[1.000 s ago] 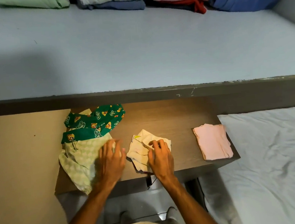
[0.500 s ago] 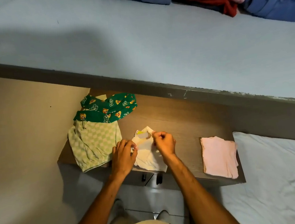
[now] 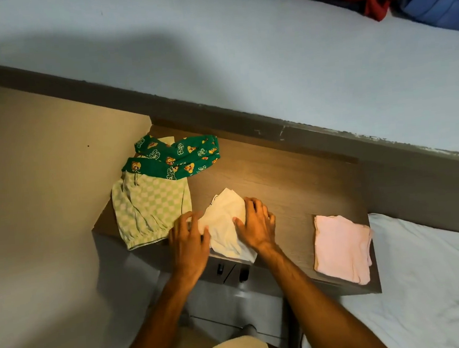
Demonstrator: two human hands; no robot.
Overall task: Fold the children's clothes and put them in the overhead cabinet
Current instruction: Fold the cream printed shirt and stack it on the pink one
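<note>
Brown wooden bedside tabletop [image 3: 292,185] between beige wall and white bed. Small cream cloth garment [image 3: 227,229] near front edge, one corner hanging over. Left hand [image 3: 188,239] and right hand [image 3: 255,222] flat on either side of it, fingers spread, pressing, gripping nothing. Green checked shorts [image 3: 148,207] just left; folded pink cloth [image 3: 341,247] well right.

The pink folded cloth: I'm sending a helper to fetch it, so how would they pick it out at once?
Start at the brown wooden tabletop beside the white-sheeted bed. The pink folded cloth lies flat at the table's right end, nearest that bed and apart from both hands. It is the only plain pale pink piece on the table; the cream garment and the green checked shorts lie further left.
</note>
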